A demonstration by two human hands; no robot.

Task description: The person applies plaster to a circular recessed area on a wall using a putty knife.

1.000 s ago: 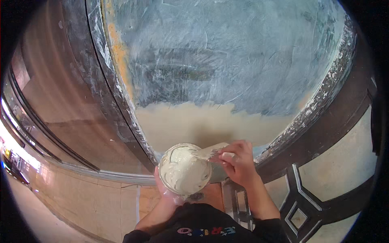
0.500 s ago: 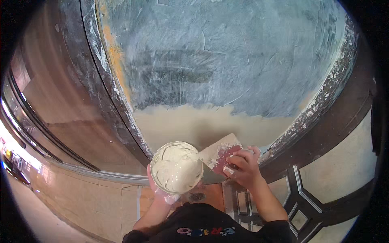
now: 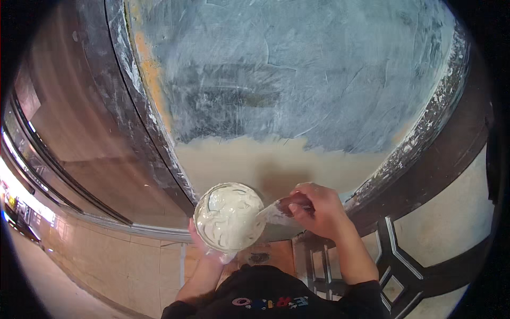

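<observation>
Round bowl [image 3: 229, 217] of white plaster, scraper [image 3: 272, 213] touching rim

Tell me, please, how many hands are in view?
2: the left hand holds the bowl from below; the right hand grips the putty knife beside it.

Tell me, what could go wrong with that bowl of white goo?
1. The round bowl of white paste is full nearly to the rim and rests only on the left hand, so it might tip or slop over.
2. The right hand dips a scraper at the bowl's edge; paste could drip onto the tiled floor or the dark sleeve.
</observation>
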